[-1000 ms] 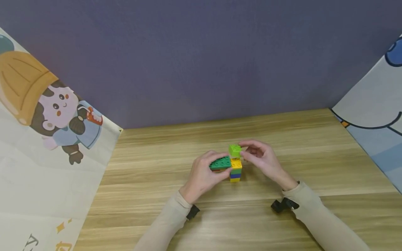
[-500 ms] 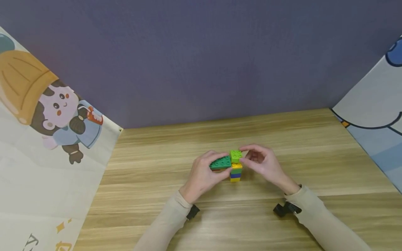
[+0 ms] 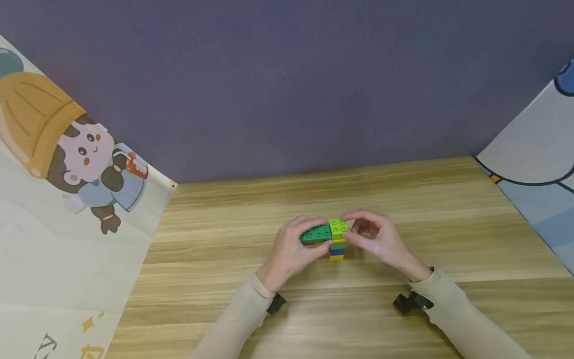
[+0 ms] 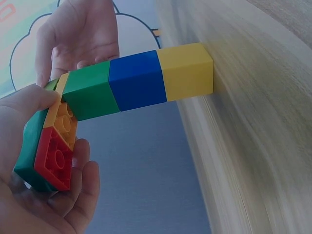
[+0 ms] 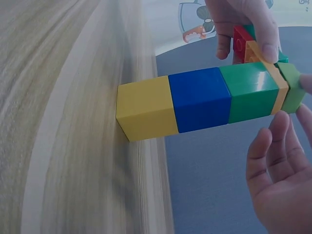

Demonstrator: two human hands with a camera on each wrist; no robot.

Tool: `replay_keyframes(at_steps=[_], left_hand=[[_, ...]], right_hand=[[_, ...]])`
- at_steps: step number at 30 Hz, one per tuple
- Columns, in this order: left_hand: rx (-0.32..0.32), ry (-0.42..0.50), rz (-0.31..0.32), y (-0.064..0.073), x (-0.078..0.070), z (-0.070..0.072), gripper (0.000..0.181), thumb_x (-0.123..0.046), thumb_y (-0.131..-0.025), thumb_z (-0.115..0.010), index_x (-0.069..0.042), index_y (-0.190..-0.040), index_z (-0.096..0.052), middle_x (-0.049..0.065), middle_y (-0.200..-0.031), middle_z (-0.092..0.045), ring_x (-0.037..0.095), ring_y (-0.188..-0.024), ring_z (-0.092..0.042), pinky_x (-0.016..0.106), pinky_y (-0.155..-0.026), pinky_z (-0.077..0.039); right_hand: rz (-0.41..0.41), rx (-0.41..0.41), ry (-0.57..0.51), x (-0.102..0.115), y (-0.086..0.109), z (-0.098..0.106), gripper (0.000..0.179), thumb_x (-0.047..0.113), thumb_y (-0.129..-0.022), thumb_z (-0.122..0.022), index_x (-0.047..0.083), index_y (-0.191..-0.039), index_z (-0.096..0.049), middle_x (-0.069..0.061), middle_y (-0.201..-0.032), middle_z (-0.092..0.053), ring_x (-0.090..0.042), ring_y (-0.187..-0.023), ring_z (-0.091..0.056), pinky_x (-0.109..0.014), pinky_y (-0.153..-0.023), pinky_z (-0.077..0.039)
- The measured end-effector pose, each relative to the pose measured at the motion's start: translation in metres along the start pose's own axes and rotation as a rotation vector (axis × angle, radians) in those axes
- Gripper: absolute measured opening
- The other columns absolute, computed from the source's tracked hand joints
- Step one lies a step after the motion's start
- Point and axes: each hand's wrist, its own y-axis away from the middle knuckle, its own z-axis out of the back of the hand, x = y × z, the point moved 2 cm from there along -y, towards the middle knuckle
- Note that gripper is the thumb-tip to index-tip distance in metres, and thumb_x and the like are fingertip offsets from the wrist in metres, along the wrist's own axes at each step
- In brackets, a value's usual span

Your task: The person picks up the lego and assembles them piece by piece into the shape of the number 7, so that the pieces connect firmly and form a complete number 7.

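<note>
An upright tower of building bricks stands on the table: yellow brick at the bottom, blue brick, green brick, then a thin yellow-orange plate. The plate overhangs leftward; beside it a red piece shows its hollow underside. My left hand grips the long dark green brick lying over these, thumb near, fingers on the far side. On the tower's top sits a lime green brick, flush against the dark green one. My right hand pinches it between thumb and index finger.
The wooden table runs back to a dark purple-grey panel. Printed cartoon panels flank it at the left and right. Black wrist devices are on both sleeves.
The lime green brick has come down and toward me with my right hand, from above the tower onto the yellow-orange plate's studs. My left hand has stayed put.
</note>
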Motion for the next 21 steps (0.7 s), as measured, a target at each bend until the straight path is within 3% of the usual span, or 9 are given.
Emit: replay_keyframes(at_steps=[14, 21], left_hand=[[0.01, 0.012, 0.008, 0.0005, -0.0001, -0.0019, 0.045, -0.025, -0.087, -0.089, -0.013, -0.129, -0.077, 0.002, -0.113, -0.077, 0.013, -0.096, -0.071, 0.023, -0.08, -0.057], [0.007, 0.01, -0.014, -0.0005, 0.001, -0.0013, 0.044, -0.024, -0.088, -0.09, -0.013, -0.128, -0.078, 0.003, -0.113, -0.078, 0.015, -0.098, -0.072, 0.025, -0.083, -0.059]], right_hand=[[0.043, 0.01, -0.008, -0.002, 0.0012, -0.0012, 0.038, -0.02, -0.086, -0.073, -0.007, -0.122, -0.07, 0.01, -0.113, -0.072, -0.007, -0.076, -0.062, -0.022, -0.066, -0.055], [0.107, 0.022, -0.005, -0.0016, 0.0002, -0.0022, 0.041, -0.022, -0.082, -0.073, -0.006, -0.119, -0.07, 0.011, -0.123, -0.072, -0.008, -0.073, -0.059, -0.022, -0.066, -0.054]])
